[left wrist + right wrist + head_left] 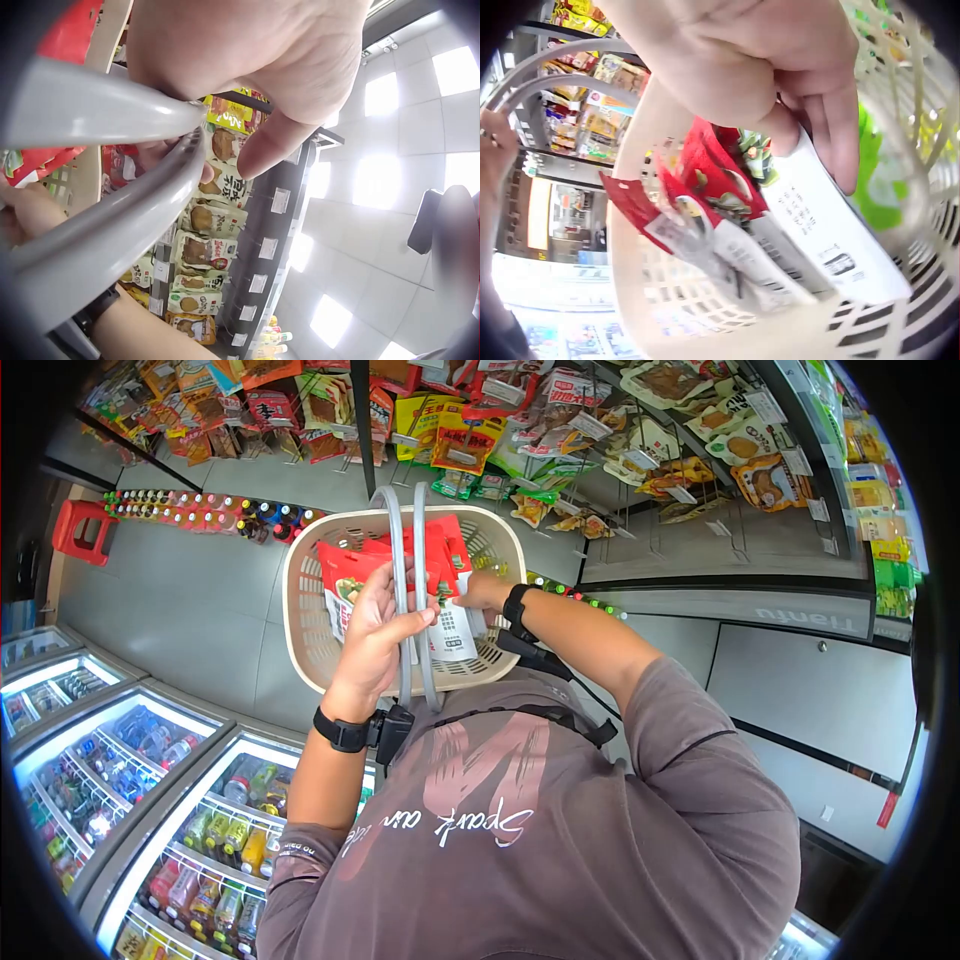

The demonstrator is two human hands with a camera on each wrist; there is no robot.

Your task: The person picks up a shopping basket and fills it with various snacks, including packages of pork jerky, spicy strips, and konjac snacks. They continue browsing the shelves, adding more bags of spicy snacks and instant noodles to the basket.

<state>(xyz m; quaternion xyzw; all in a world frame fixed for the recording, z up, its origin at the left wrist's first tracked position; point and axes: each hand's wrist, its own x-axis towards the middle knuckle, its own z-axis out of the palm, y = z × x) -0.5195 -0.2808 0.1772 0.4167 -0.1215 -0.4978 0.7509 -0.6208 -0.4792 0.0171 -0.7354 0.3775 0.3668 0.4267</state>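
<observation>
A cream plastic shopping basket (296, 595) hangs in front of the person's body. The left hand (372, 630) grips its two grey handles (90, 105), the thumb lying across them. Inside the basket stand several red-and-white food pouches (727, 244) in a row, slightly fanned. The right hand (487, 592) reaches in over the basket's right side. In the right wrist view its thumb and fingers pinch the top of one red-and-white pouch (829, 225), whose white printed side faces up. A bright green packet (877, 180) lies behind that pouch, partly hidden by the fingers.
Hanging snack packets (465, 440) fill the rack ahead, above a dark shelf edge (740, 582). Rows of bottles (215, 515) line the floor near a red stool (85, 532). Lit drink coolers (150, 740) stand at lower left.
</observation>
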